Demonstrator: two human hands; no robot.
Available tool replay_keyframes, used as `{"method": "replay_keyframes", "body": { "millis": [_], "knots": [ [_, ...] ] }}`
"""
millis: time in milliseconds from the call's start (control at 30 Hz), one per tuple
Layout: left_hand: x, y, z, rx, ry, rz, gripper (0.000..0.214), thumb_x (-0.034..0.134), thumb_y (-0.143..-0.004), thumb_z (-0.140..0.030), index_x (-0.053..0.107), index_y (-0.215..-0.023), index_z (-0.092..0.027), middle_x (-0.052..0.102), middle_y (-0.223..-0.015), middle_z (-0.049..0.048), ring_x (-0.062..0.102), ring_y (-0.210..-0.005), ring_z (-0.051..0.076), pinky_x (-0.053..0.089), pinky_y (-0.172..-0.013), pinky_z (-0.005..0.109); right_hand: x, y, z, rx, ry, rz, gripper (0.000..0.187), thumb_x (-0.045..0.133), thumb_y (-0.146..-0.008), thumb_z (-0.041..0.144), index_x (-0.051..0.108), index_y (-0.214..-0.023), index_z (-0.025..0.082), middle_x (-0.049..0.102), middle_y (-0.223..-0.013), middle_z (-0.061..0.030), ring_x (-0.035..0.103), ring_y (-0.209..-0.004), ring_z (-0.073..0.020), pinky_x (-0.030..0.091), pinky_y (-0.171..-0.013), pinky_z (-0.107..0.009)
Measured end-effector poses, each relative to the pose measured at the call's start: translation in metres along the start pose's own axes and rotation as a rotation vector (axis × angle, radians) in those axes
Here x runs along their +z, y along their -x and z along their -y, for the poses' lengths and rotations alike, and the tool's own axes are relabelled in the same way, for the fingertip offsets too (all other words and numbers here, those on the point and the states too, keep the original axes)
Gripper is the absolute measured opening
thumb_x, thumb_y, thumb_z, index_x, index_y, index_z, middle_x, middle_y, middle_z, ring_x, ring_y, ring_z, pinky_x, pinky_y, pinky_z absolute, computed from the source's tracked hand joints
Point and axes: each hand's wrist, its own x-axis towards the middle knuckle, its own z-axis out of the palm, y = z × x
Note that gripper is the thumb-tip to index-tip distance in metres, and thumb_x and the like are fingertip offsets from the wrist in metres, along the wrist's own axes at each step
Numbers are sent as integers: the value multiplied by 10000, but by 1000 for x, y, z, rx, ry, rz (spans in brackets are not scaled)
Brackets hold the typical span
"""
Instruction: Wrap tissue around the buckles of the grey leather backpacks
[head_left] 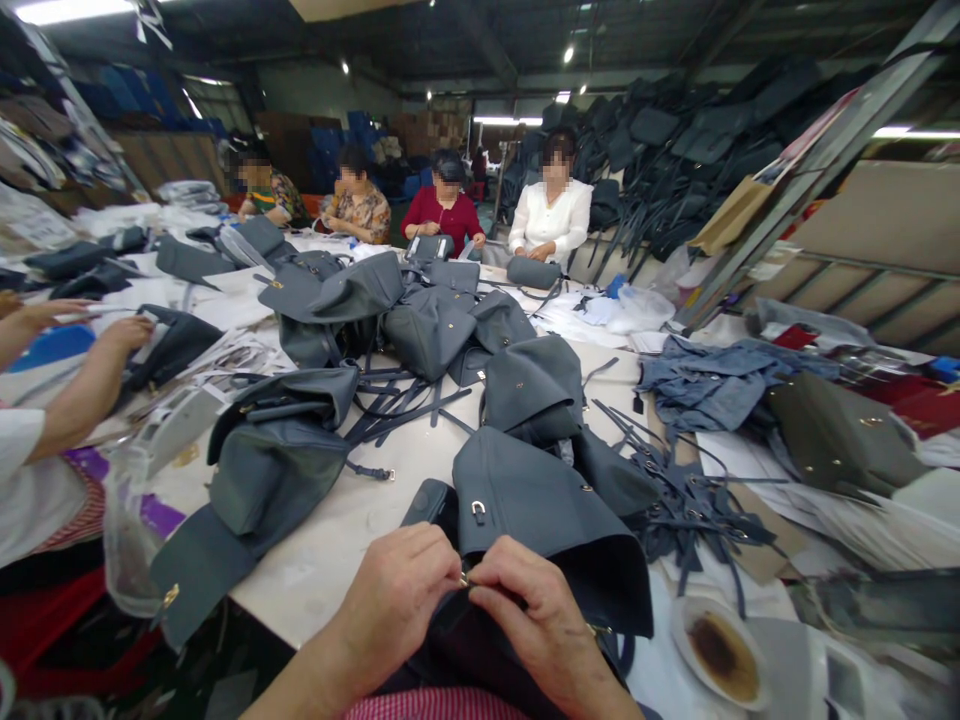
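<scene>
My left hand [397, 600] and my right hand [525, 620] meet at the bottom centre, their fingertips pinching a small metal fitting [463, 579] at the dark opening of a slate-grey leather backpack [536, 510]. The bag lies in front of me, partly on my lap and partly on the table, with a metal buckle [478, 512] on its flap. Its lower part is dark and mostly hidden by my hands. Loose grey straps [686, 510] with metal fittings lie to the right of it.
Several grey backpacks and tangled straps [397, 415] cover the long white work table [315, 560]. Co-workers sit along it, and another person's hands [82, 335] work at the left. A stained plate [720, 655] sits at lower right, beside blue fabric [712, 380]. Bags are piled behind.
</scene>
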Motion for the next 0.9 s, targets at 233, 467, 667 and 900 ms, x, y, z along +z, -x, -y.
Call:
{"method": "replay_keyframes", "body": {
  "millis": [233,467,667,900],
  "knots": [
    [11,1,1,90,-197,-35,245,370,-936,-144,508,-742,-201,575,-682,10,507,-616,166,359,-565,279,7,0,6,102,-52,-67,199,546,-880,207,630,-700,197,564,-709,10,550,-695,-136,402,-651,-245],
    [42,41,7,58,-244,-65,233,398,-910,-129,494,-713,-210,572,-648,7,483,-571,166,331,-525,283,12,-5,6,323,-217,-120,239,520,-865,347,594,-702,187,467,-645,30,425,-578,-118,345,-514,-236],
    [19,46,8,-275,159,-72,145,539,-849,-149,538,-714,-202,581,-709,-4,540,-641,139,432,-570,236,14,-3,7,258,-174,-97,252,544,-854,331,578,-649,190,481,-650,26,434,-594,-120,343,-535,-238],
    [10,12,-1,-228,429,-148,151,563,-850,-127,671,-771,-199,580,-761,7,578,-714,130,464,-649,232,10,-1,11,199,-122,-68,219,559,-840,263,611,-639,193,518,-651,23,473,-633,-132,377,-612,-248]
  ]
}}
